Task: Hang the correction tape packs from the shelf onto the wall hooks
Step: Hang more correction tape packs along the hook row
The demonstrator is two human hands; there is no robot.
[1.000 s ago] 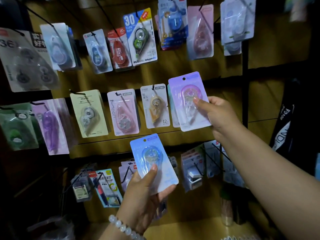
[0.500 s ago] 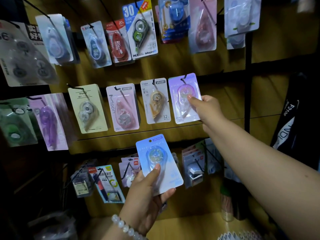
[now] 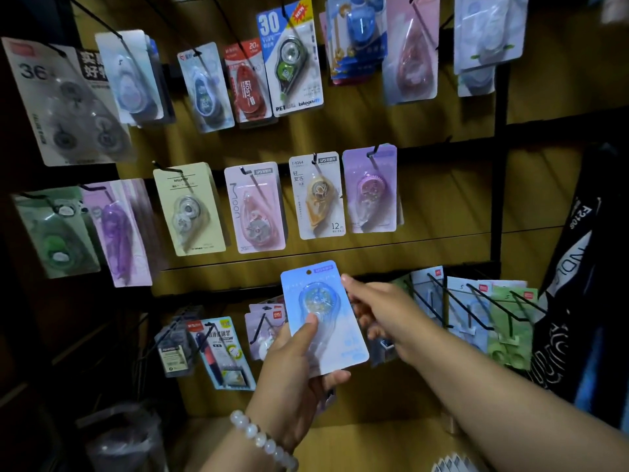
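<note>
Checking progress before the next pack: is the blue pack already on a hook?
No, the blue pack is off the hooks, gripped by the left hand while the right hand touches its edge.

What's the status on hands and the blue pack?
Left hand grips the blue carded correction tape pack, thumb on its blister. Right hand touches its right edge, grip unclear. Purple carded pack hangs on its hook. Nothing blocking.

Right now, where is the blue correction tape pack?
Lower centre of the head view: the blue pack is held in the left hand, right hand touching its right edge, below the hanging purple pack.
</note>
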